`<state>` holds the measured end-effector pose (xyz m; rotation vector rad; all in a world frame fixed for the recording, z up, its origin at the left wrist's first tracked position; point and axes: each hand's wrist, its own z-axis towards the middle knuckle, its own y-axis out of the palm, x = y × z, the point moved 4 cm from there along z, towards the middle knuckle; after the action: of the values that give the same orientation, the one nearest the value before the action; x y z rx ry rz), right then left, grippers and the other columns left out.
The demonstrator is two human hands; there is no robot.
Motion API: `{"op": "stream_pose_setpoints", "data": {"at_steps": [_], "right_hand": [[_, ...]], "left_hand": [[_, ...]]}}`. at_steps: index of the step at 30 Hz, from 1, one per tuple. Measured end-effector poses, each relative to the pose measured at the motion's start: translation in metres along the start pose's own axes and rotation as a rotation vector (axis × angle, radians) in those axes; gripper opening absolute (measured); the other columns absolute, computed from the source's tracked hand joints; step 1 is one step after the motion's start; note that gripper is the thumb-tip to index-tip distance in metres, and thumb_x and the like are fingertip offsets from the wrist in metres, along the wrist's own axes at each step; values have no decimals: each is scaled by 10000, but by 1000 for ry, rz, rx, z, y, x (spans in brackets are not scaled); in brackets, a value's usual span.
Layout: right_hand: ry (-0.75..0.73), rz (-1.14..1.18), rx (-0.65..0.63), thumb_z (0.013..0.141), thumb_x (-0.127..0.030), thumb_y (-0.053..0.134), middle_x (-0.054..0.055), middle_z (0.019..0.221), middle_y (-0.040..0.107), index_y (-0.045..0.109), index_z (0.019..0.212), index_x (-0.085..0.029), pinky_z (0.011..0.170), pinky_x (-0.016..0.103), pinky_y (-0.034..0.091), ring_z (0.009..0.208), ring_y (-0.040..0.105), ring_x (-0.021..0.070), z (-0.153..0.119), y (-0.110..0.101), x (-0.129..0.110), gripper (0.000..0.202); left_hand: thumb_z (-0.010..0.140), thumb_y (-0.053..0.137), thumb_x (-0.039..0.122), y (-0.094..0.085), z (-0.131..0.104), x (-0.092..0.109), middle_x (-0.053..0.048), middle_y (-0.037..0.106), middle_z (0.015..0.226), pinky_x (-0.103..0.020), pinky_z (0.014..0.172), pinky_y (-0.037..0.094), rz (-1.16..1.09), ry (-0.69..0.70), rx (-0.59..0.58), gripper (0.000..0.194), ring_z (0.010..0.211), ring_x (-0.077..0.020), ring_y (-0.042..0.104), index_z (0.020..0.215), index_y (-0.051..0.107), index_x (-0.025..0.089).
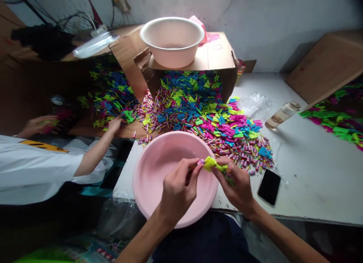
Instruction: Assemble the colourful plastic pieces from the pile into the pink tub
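Over the right side of a pink plastic basin (pixel 143 172), my left hand (pixel 180 185) pinches a small pink-and-purple wrapped tube (pixel 201 162). My right hand (pixel 236 185) is closed around a yellow-green plastic piece (pixel 210 163), whose flat end meets the tube. More green plastic shows under the right fingers; how many pieces is hidden. Behind the basin spreads a heap of small wrapped tubes (pixel 236 154). Blue, yellow, green and pink plastic pieces (pixel 195 91) lie mixed with them, spilling from a cardboard box (pixel 222 53).
A pale basin (pixel 172 58) sits on the box. To the right are a phone (pixel 269 187), a clear bottle (pixel 283 115) and another carton (pixel 326 62) with plastic pieces. At left, a co-worker's hand (pixel 115 123) reaches into a second heap; their other hand (pixel 38 125) is farther left.
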<state>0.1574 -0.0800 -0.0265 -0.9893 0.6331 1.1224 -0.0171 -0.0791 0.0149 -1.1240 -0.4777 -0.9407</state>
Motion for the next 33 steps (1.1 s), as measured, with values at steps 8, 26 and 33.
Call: {"op": "stream_pose_setpoints", "data": {"at_steps": [8,26,33], "right_hand": [[-44,113,-164,957,-224,616,29,900,733,664,1051,-259,809,309,542,840,692,190,-2,1,9,111],[71,-164,-479,884,-476,687,76,1223,728,711,1194,-252,1014,368,498,1138,668,248,63,84,98,383],[281,-537,-170,972,-394,506,221,1448,523,537,1407,-162,1088,538,381,1355,477,343,166,27,221,494]], "left_hand": [[961,622,325,-14,9,-14,-61,731,829,-193,556,501,-243,-212,-352,168,692,-153,682,962,709,181],[760,681,216,-8,-34,-136,74,491,609,-164,368,370,-1028,-1173,317,198,390,-57,411,888,532,189],[589,561,-100,31,-78,-163,-56,722,894,-230,497,519,-1108,-1422,358,603,558,-156,668,1112,550,200]]}}
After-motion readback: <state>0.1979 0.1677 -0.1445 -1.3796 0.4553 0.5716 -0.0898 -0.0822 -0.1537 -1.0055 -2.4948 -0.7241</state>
